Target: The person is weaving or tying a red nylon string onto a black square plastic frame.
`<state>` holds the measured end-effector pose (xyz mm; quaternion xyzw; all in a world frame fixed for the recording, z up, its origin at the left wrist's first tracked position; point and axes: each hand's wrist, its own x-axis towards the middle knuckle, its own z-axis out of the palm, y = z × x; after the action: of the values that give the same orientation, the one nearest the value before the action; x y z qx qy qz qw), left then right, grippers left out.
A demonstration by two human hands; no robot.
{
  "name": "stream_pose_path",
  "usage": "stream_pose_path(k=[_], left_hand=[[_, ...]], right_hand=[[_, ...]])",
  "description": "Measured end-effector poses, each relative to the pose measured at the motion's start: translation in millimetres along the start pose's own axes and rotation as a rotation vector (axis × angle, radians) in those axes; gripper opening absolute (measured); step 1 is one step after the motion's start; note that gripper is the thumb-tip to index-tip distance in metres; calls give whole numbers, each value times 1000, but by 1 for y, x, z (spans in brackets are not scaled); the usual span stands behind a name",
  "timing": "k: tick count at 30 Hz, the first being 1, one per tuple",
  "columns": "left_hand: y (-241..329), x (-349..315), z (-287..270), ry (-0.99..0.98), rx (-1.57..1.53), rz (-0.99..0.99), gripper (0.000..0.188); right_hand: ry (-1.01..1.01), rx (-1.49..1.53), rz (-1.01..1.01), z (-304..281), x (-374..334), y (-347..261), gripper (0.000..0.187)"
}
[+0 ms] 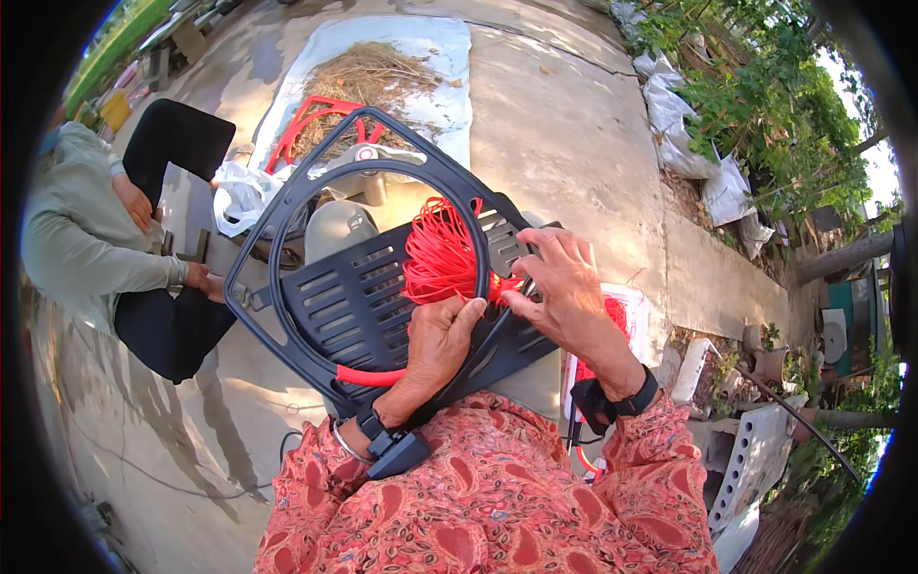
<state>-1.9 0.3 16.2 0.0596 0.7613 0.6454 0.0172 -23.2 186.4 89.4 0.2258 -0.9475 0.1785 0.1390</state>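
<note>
A black frame [260, 251] with a round inner ring [287, 206] tilts across my lap, over a black slatted plastic panel [344, 287]. A hank of red cord [442, 251] lies at the ring's right side, its strands narrowing toward my hands. My left hand [440, 344] is closed around the ring's near right part, thumb beside the cord. My right hand [559, 287] pinches the narrow end of the red cord between thumb and fingers, just right of the ring. Red wrapping [371, 376] covers a short stretch of the ring's near edge.
At left sits another person [86, 239], one hand [206, 282] close to the frame's corner. A red frame [320, 124] and a white plastic bag [244, 199] lie beyond. Dry straw covers a pale sheet [445, 86]. At right stands a container with red cord [617, 316].
</note>
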Motion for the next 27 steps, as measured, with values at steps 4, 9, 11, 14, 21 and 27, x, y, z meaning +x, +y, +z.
stream_pose_path(k=[4,9,11,14,21,27], left_hand=[[6,-2,2,-20,136,-35,32],[7,-6,8,-93,238,26,36],[7,-4,7,-70,151,33,38],[7,-4,5,-94,161,24,37],[4,-6,3,-103,78,32,35],[3,1,4,-55,83,27,32]], right_hand=[[-61,-221,50,10,-1,-15,30],[-383,-376,147,16,1,-15,29],[-250,-229,80,13,3,-8,31],[-131,-171,18,0,-1,-10,35],[-258,141,345,3,-8,0,38],[209,293,401,17,-17,-9,34]])
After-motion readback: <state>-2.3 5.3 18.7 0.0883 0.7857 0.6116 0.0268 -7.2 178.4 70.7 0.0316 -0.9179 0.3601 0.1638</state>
